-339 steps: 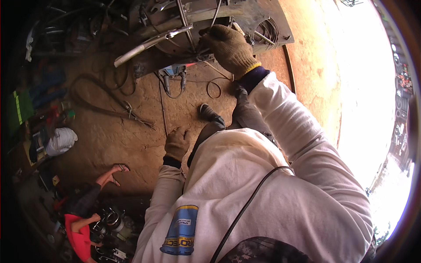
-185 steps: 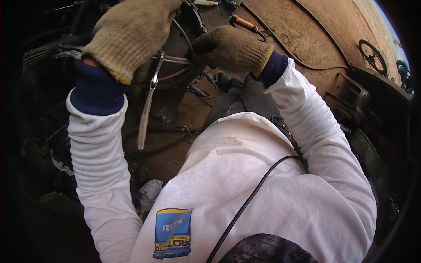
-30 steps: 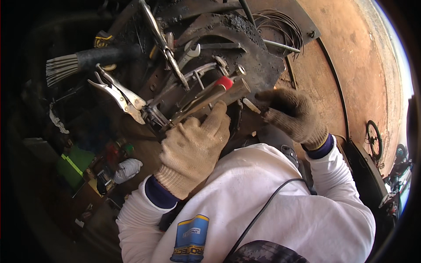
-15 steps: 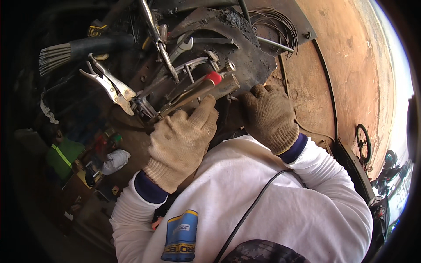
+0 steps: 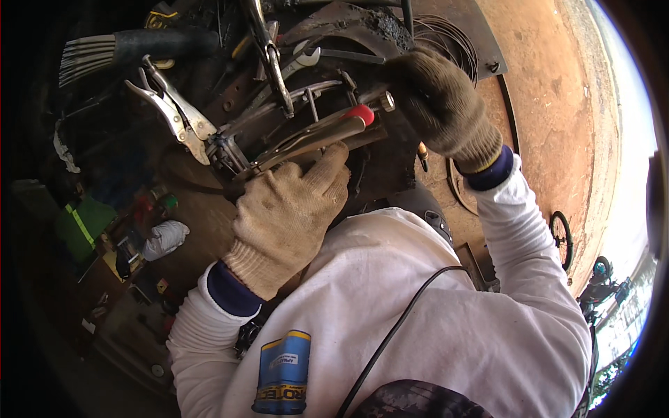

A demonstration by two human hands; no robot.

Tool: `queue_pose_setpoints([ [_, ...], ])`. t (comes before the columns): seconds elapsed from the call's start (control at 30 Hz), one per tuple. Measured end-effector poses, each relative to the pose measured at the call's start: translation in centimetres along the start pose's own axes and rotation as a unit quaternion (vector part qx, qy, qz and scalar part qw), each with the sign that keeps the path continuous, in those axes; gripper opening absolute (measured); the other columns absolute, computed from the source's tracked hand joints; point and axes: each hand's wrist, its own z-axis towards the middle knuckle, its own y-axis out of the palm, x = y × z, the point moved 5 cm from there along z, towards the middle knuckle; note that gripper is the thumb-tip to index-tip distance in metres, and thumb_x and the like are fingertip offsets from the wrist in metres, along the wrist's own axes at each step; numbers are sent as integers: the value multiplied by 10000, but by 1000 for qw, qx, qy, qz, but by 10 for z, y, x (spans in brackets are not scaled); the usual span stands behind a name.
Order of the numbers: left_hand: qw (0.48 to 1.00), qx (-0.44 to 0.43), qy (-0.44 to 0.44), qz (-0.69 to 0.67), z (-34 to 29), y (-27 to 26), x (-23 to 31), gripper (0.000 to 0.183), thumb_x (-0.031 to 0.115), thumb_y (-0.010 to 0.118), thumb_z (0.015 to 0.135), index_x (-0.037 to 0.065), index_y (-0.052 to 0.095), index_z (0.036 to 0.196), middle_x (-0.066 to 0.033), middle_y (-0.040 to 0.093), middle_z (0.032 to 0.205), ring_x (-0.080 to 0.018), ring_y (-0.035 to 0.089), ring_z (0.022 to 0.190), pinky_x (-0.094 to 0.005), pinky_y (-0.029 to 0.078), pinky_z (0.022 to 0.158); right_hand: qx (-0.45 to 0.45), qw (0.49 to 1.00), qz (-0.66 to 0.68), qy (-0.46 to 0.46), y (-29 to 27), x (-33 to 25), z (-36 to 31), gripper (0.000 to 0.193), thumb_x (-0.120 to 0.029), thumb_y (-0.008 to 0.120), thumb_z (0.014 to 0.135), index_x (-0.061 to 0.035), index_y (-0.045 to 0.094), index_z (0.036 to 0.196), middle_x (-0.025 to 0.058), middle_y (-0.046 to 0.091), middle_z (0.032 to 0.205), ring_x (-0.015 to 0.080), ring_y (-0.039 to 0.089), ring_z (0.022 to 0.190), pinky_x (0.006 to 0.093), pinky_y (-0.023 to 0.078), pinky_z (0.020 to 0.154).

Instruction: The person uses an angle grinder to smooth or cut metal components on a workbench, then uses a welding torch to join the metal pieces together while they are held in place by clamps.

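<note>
My left hand, in a tan knit glove, rests at the near end of a metal assembly, its fingers curled against the underside of a long metal handle. A red-tipped lever lies along that handle. What its fingers grip is partly hidden. My right hand, in a darker, dirty glove, is raised at the right beside the assembly's far end. Its fingers curl inward, and anything inside them is hidden. Below it shows a small copper-coloured tip. Silver locking pliers are clamped at the assembly's left end.
An open-end wrench and a chrome clamp arm lie beyond the assembly. A black-handled tool with stiff metal rods sits at the far left. Coiled wire lies at the far right. A person in green is at the left.
My right hand has moved up and away from my body, to the right of the assembly's far end. The left hand stays in nearly the same place, and the view has shifted slightly.
</note>
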Motion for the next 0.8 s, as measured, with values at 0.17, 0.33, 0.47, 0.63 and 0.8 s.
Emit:
queue_pose_setpoints([
  [0.17,993,-101,-67,7,-6,6,1,344,395,760,795,182,714,1061,100,606,1317,-161,603,727,-321,598,695,9,997,61,34,21,12,19,356,53,648,879,9,637,1232,128,711,1005,237,727,929,321,585,807],
  [0.33,993,-89,-72,-15,-10,6,0,398,436,772,798,178,718,1096,93,603,1334,-166,603,737,-321,594,698,-12,997,76,-31,26,0,24,501,-52,776,780,-27,652,1265,119,724,1048,276,730,947,340,592,842],
  [0.47,993,-94,-66,-34,-10,8,-2,428,438,769,808,163,713,1133,81,594,1353,-170,603,742,-322,591,707,12,989,149,-1,32,6,26,747,-268,1000,575,-82,707,1237,115,735,1082,329,731,986,383,603,866],
  [0.63,993,-104,-53,-19,-11,5,-1,441,436,764,818,160,702,1156,77,579,1369,-168,605,740,-318,591,701,10,995,97,-18,30,-1,31,353,-36,788,847,-29,729,1195,143,758,1108,277,753,993,367,608,870],
  [0.8,991,-117,-64,-22,-10,9,-2,425,434,766,818,168,700,1143,76,581,1349,-161,609,722,-314,594,678,8,995,67,-69,27,-7,37,432,-101,872,795,-39,736,1200,136,758,1115,290,755,1003,388,616,867],
])
